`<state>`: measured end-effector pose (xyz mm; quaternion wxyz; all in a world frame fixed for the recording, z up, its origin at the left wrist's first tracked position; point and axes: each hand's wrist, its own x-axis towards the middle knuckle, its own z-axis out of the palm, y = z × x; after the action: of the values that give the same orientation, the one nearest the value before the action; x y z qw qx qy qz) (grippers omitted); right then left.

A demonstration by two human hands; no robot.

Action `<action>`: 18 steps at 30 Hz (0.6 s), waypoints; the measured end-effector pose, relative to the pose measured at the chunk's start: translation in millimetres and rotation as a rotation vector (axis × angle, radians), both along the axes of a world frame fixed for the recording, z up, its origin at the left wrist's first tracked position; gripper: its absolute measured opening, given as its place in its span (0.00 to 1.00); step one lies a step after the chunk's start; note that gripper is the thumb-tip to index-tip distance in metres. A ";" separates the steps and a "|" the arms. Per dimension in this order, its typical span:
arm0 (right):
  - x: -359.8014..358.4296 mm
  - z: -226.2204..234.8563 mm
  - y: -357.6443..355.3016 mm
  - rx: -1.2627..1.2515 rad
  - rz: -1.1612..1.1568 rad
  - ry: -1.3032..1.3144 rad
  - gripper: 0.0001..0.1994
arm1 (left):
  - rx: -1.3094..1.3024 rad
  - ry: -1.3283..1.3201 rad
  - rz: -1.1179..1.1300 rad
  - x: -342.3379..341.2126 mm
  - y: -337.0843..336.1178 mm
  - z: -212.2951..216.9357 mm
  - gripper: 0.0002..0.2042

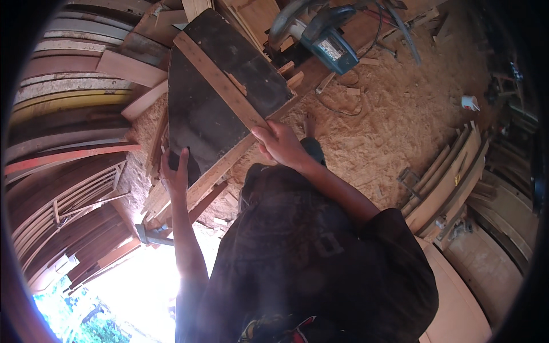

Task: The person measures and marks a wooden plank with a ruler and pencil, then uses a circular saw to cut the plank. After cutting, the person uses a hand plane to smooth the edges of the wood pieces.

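A flat wooden strip (214, 77) lies slantwise across a dark panel (200, 123). My right hand (280, 144) is closed around the strip's near end, at the panel's front edge. By the panel's near left corner is my left hand (176, 174), its thumb and fingers apart. Something dark shows between and beside those fingers; whether it is the panel's corner or a separate piece I cannot tell. A small wood scrap (236, 84) rests against the strip's right side. Under the panel's front edge runs a long timber (231, 157).
A blue-green power tool (331, 48) with a cable sits beyond the panel to the right. Boards (74, 80) are stacked along the left. Shavings cover the floor (394, 108). More planks (443, 171) lean at right, near a white cup-like container (470, 103).
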<state>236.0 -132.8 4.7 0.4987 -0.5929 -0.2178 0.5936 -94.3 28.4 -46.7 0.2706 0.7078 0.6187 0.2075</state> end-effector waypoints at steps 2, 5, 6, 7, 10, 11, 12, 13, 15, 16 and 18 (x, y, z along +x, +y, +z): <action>0.5 -4.1 -0.2 0.008 0.001 -0.004 0.17 | -0.023 0.073 0.037 7.6 -3.5 6.0 0.42; -0.5 -4.2 1.2 -0.041 0.016 -0.063 0.16 | -0.020 0.162 0.103 23.8 -11.5 12.5 0.45; -0.1 -4.2 1.9 -0.041 0.013 -0.057 0.17 | -0.009 0.186 0.127 28.7 -11.8 13.1 0.46; -0.6 -4.6 1.3 -0.042 0.010 -0.051 0.17 | 0.010 0.187 0.137 31.2 -12.6 12.2 0.46; -0.3 -5.2 0.7 -0.026 0.007 -0.062 0.17 | 0.037 0.197 0.158 34.5 -16.8 9.4 0.46; 0.0 -5.7 0.3 -0.018 0.007 -0.071 0.17 | 0.032 0.201 0.157 34.3 -16.9 9.5 0.45; -0.2 -4.4 0.0 -0.024 0.010 -0.034 0.16 | 0.027 0.208 0.155 32.8 -17.4 9.9 0.45; -0.1 -2.0 -0.1 -0.031 0.012 0.002 0.16 | 0.034 0.209 0.155 31.1 -18.0 9.1 0.44; 0.8 -2.3 0.5 -0.040 0.030 0.014 0.15 | 0.048 0.208 0.150 30.6 -18.3 8.8 0.44; 1.4 -4.8 1.1 -0.042 0.046 -0.009 0.15 | 0.048 0.218 0.154 32.0 -18.4 9.4 0.43; 3.0 -10.6 1.0 -0.043 0.049 -0.025 0.16 | 0.046 0.229 0.155 39.9 -15.9 9.6 0.42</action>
<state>238.9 -131.9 -5.9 0.4685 -0.6053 -0.2255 0.6027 -54.4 12.5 -37.1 0.1649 0.6829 0.6934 0.1600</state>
